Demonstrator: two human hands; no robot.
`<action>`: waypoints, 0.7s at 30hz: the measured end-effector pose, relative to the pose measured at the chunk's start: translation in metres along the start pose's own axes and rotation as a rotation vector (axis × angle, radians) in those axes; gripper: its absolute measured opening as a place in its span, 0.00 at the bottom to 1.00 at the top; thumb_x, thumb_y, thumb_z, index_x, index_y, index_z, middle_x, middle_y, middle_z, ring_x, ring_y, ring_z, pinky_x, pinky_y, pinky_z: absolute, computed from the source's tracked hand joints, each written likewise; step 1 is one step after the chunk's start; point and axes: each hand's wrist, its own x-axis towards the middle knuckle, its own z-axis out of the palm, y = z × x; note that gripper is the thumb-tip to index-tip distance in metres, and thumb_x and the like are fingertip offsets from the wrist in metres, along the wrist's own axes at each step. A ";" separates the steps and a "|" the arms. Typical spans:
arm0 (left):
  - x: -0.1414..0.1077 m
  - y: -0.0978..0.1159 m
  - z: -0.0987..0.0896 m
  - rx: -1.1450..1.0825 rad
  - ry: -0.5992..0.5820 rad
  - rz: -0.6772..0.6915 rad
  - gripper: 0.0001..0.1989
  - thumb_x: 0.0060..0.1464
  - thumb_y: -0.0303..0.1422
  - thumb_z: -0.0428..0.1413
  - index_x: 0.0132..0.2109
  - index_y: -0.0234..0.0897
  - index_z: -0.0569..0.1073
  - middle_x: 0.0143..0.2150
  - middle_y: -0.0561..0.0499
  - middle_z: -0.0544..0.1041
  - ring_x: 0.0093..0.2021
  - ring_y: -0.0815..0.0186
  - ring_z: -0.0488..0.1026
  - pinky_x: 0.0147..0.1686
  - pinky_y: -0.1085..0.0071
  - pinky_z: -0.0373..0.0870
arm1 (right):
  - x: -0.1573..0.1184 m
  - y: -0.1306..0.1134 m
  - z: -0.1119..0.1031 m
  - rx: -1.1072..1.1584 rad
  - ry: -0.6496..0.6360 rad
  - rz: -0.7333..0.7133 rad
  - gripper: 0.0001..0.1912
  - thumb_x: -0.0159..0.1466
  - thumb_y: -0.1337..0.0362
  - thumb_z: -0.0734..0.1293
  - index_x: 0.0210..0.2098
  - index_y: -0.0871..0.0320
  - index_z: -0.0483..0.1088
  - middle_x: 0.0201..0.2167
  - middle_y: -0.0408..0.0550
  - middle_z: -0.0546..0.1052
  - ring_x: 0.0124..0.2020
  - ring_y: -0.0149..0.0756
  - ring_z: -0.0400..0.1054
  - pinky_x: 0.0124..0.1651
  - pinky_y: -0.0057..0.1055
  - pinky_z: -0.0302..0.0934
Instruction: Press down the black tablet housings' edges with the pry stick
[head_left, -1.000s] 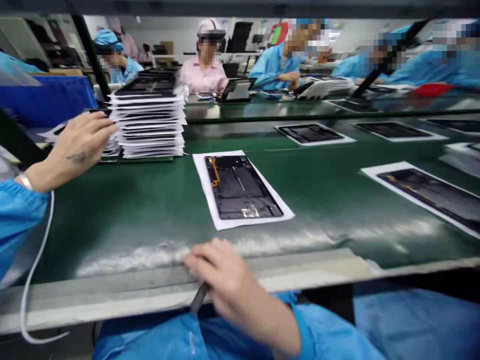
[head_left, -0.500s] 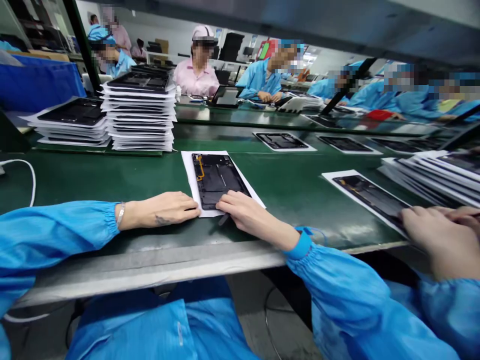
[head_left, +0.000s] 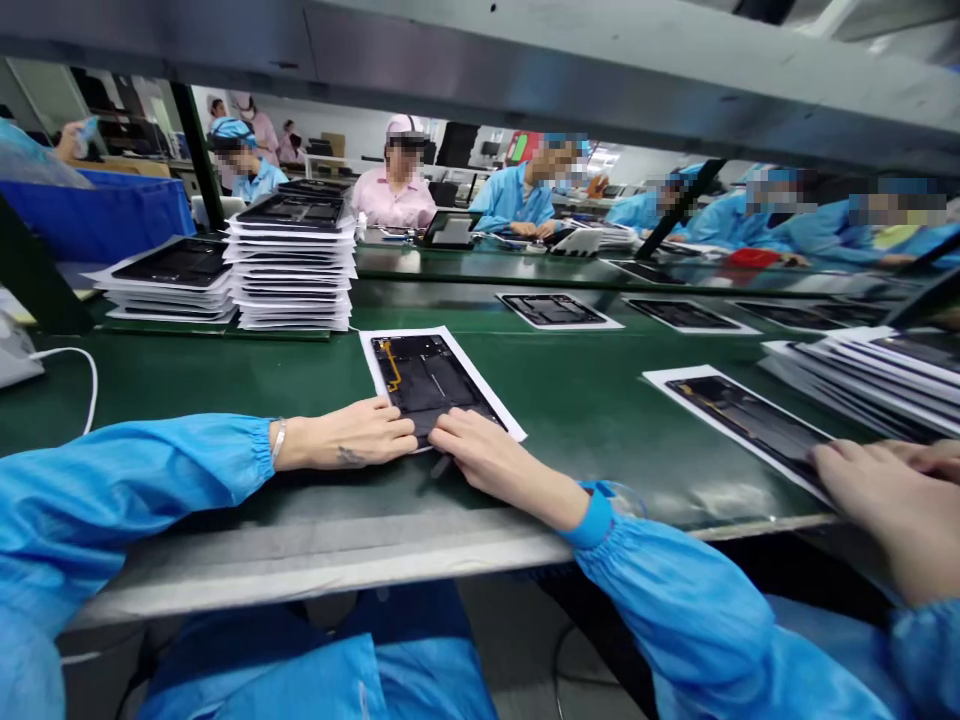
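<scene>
A black device panel (head_left: pixel 442 378) with an orange flex strip (head_left: pixel 391 366) lies on a white sheet (head_left: pixel 504 417) on the green bench. My left hand (head_left: pixel 375 433), fingers bent together, rests on the panel's near left corner; what it pinches, if anything, is hidden. On the near edge, just to the right, lies my right hand (head_left: pixel 476 447) with curled fingers closed round a thin dark tool (head_left: pixel 441 467), whose end shows blurred below the fingers.
Tall stacks of panels on sheets (head_left: pixel 291 265) stand at the back left, near a blue bin (head_left: pixel 112 215). A co-worker's hands (head_left: pixel 877 490) touch another panel (head_left: pixel 750 415) at right. More panels (head_left: pixel 559 310) lie behind. A white cable (head_left: pixel 94 385) curves at left.
My left hand has moved right, from beside the sheet onto the panel's near left corner. My right hand stays at the near edge. The whole view has shifted, with the scene lower in frame.
</scene>
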 end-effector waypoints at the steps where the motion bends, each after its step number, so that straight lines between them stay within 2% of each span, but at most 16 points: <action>1: -0.006 0.001 -0.004 -0.011 -0.003 -0.002 0.06 0.65 0.22 0.50 0.40 0.36 0.70 0.39 0.50 0.76 0.36 0.65 0.72 0.40 0.66 0.62 | 0.001 -0.008 0.000 -0.006 0.009 0.001 0.17 0.64 0.82 0.54 0.36 0.60 0.69 0.37 0.51 0.73 0.38 0.34 0.62 0.39 0.37 0.58; 5: -0.051 0.019 -0.030 -0.086 0.009 -0.052 0.08 0.62 0.20 0.50 0.41 0.38 0.69 0.40 0.52 0.77 0.39 0.66 0.72 0.43 0.68 0.62 | 0.013 -0.053 0.000 0.004 0.056 -0.004 0.14 0.61 0.82 0.59 0.35 0.59 0.67 0.35 0.49 0.71 0.37 0.38 0.59 0.38 0.36 0.56; 8: -0.089 0.047 -0.052 -0.109 0.008 -0.150 0.09 0.64 0.21 0.48 0.43 0.38 0.70 0.42 0.50 0.78 0.43 0.64 0.73 0.45 0.67 0.61 | 0.024 -0.093 -0.002 0.082 0.104 -0.044 0.10 0.62 0.79 0.61 0.34 0.59 0.66 0.34 0.47 0.69 0.35 0.37 0.56 0.37 0.35 0.51; 11: -0.115 0.076 -0.069 -0.086 -0.020 -0.210 0.12 0.68 0.23 0.44 0.43 0.37 0.71 0.44 0.48 0.79 0.45 0.64 0.74 0.45 0.66 0.61 | 0.032 -0.123 -0.002 0.183 0.163 -0.058 0.10 0.65 0.78 0.59 0.35 0.59 0.67 0.33 0.47 0.69 0.34 0.38 0.55 0.36 0.35 0.48; 15: -0.131 0.098 -0.073 -0.147 -0.005 -0.333 0.16 0.71 0.26 0.42 0.41 0.38 0.73 0.45 0.47 0.80 0.44 0.64 0.75 0.44 0.66 0.63 | 0.034 -0.140 0.007 0.276 0.190 0.008 0.15 0.69 0.77 0.54 0.38 0.60 0.71 0.33 0.50 0.72 0.33 0.39 0.56 0.35 0.37 0.48; 17: -0.135 0.104 -0.070 -0.264 0.006 -0.417 0.13 0.71 0.29 0.44 0.43 0.38 0.74 0.46 0.47 0.80 0.45 0.64 0.75 0.44 0.67 0.64 | 0.029 -0.142 0.010 0.372 0.220 0.075 0.13 0.72 0.72 0.56 0.42 0.59 0.72 0.35 0.51 0.75 0.34 0.39 0.60 0.36 0.37 0.52; 19: -0.139 0.106 -0.068 -0.352 0.027 -0.482 0.12 0.71 0.31 0.46 0.45 0.39 0.74 0.46 0.47 0.80 0.45 0.64 0.76 0.44 0.67 0.65 | 0.022 -0.142 0.008 0.518 0.304 0.162 0.12 0.74 0.64 0.59 0.48 0.58 0.72 0.39 0.52 0.77 0.37 0.40 0.66 0.38 0.39 0.58; 21: -0.139 0.105 -0.068 -0.360 0.055 -0.526 0.13 0.72 0.31 0.44 0.46 0.39 0.74 0.46 0.48 0.79 0.43 0.64 0.75 0.42 0.68 0.66 | 0.014 -0.142 0.003 0.630 0.435 0.263 0.17 0.75 0.56 0.57 0.53 0.54 0.72 0.42 0.53 0.77 0.41 0.42 0.70 0.42 0.42 0.63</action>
